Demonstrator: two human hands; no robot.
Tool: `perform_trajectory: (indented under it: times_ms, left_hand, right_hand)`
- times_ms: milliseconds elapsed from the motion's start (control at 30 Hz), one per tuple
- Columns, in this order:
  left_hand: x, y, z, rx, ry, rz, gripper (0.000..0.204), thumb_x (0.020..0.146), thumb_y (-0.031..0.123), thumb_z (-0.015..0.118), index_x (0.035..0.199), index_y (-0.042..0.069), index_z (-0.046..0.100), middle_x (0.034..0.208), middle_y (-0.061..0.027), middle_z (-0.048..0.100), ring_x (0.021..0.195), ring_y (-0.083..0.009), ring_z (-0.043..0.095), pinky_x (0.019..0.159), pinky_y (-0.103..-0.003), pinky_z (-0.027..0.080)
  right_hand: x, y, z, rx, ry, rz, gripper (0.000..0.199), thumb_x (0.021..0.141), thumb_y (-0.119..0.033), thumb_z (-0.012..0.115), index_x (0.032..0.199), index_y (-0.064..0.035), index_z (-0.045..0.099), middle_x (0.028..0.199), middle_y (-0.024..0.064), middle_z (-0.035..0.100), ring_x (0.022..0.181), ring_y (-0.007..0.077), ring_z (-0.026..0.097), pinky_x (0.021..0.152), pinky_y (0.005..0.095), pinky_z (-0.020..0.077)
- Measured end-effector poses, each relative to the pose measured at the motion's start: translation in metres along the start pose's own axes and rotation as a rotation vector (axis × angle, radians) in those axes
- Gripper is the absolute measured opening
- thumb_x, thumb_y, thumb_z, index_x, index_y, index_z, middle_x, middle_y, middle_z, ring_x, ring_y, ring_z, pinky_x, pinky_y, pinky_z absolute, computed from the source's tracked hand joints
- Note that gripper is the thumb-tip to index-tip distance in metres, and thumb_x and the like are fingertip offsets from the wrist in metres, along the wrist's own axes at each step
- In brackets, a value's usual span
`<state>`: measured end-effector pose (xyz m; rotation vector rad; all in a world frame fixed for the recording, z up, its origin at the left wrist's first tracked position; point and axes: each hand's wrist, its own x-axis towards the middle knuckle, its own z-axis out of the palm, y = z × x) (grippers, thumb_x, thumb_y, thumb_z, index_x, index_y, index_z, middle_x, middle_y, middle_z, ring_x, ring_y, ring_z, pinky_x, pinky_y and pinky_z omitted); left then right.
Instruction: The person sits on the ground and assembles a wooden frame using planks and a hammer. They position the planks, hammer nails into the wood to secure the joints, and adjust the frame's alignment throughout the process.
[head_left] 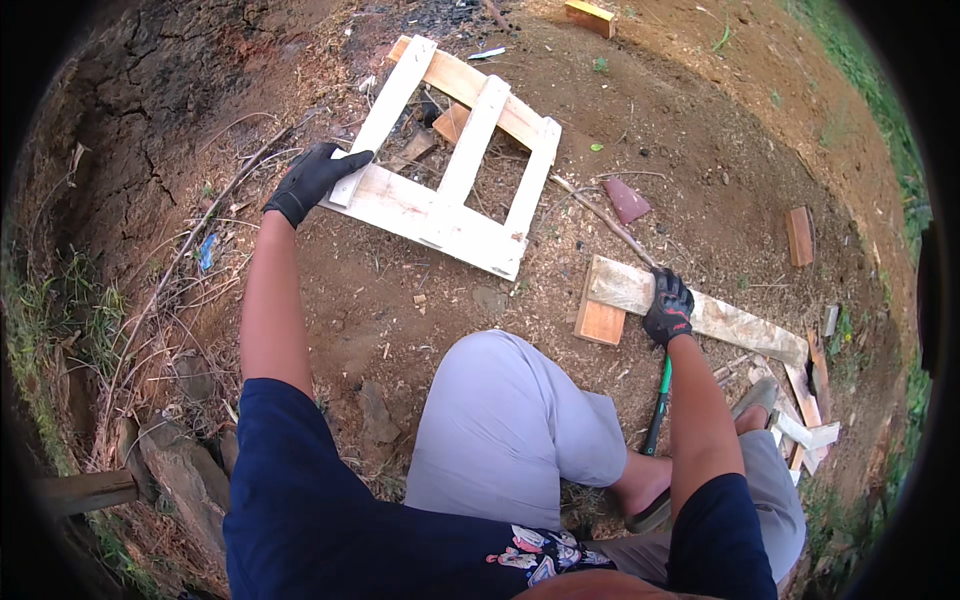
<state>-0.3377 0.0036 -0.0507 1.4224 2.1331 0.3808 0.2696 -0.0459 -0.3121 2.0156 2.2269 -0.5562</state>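
Soft, even daylight falls on the scene, with faint shadows and no glare. The fisheye bends the edges into a black rim, where detail seems slightly blurred.

Pretty clearly an outdoor yard or rough work spot, not any kind of indoor shop. Everything sits on bare dirt that's cracked and dry off past the left fingers, with grass along the edges and dry twigs scattered about. Just beyond those fingers lies a pale wooden pallet frame. Under the right fingers there's a loose plank, and wood offcuts and sawdust litter the ground around them. Charred bits show far beyond the pallet.
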Motion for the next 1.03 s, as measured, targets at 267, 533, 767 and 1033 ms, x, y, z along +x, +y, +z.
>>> perform_trajectory:
  times_ms: [267,533,767,1033]
  left_hand:
    - [-0.108,0.125,0.078,-0.337,-0.036,0.174,0.103,0.076,0.062,0.086,0.149,-0.003,0.055,0.128,-0.0193,0.074,0.116,-0.0293,0.073,0.101,-0.039,0.054]
    - [-0.142,0.235,0.11,0.07,-0.043,0.363,0.104,0.076,0.066,0.082,0.153,0.002,0.054,0.132,-0.0222,0.072,0.125,-0.0381,0.069,0.107,-0.044,0.053]
    - [-0.131,0.233,0.196,-1.111,-0.15,0.444,0.068,0.094,0.037,0.08,0.145,-0.003,0.059,0.134,-0.0154,0.066,0.12,-0.0184,0.066,0.105,-0.034,0.051]
    - [-0.11,0.241,0.231,-1.002,-0.087,0.759,0.057,0.097,0.024,0.078,0.148,0.009,0.057,0.152,-0.0079,0.047,0.132,-0.0173,0.057,0.107,-0.031,0.052]
  right_hand:
    - [-0.044,0.012,-0.155,-0.24,-0.048,-0.211,0.075,0.074,-0.027,0.077,0.141,-0.0039,0.054,0.131,0.024,0.064,0.127,0.041,0.063,0.108,0.0472,0.0508]
    - [-0.146,0.032,-0.277,-0.047,0.153,-0.298,0.075,0.077,-0.038,0.082,0.137,-0.0035,0.054,0.127,0.0254,0.064,0.121,0.0436,0.064,0.102,0.0495,0.0538]
    - [-0.141,0.043,-0.278,0.027,0.343,-0.357,0.078,0.074,-0.036,0.085,0.138,-0.0029,0.055,0.125,0.0235,0.064,0.114,0.0439,0.066,0.098,0.0497,0.0551]
    - [-0.088,0.038,-0.221,-0.068,0.075,-0.3,0.083,0.071,-0.031,0.086,0.14,-0.0021,0.051,0.129,0.0245,0.063,0.118,0.0424,0.066,0.101,0.0497,0.0554]
